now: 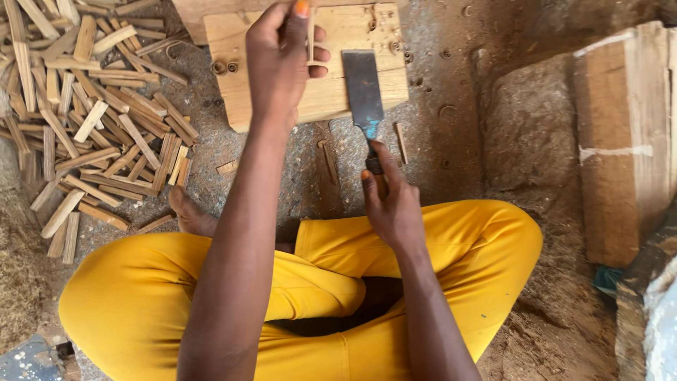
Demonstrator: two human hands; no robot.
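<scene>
You're sitting cross-legged on the dirt floor point(437, 141), yellow trousers point(211, 296) filling the bottom of the view, with a pale wooden board point(352, 85) lying flat on the ground in front of you. Your left hand point(282, 60) is out over that board, fingers point(317, 53) closed around a thin wooden stick point(311, 35) that stands upright, its lower end down on the board's face. Your right hand point(391, 204) is wrapped tight round the handle of a wide-bladed chisel point(362, 88); the dark blade lies flat across the board just right of the stick, near it but not cutting into it at this instant.

How far along does this look? Well along, I'd judge. Off to your left there's a big heap of short cut sticks point(92, 120), all much the same shape, spilling toward your knee. Curled shavings point(226, 67) sit on the board's left edge and more are scattered over the floor beyond it, and a few loose splinters point(328, 159) lie between board and legs. So plenty of pieces seem finished, and the one in your fingers is the piece now in hand.

What's left I can't measure: no stock of uncut wood shows clearly, only a large timber block point(624, 141) at the right edge. Whether the stick you hold is nearly shaped or barely begun is hidden by your fingers.
</scene>
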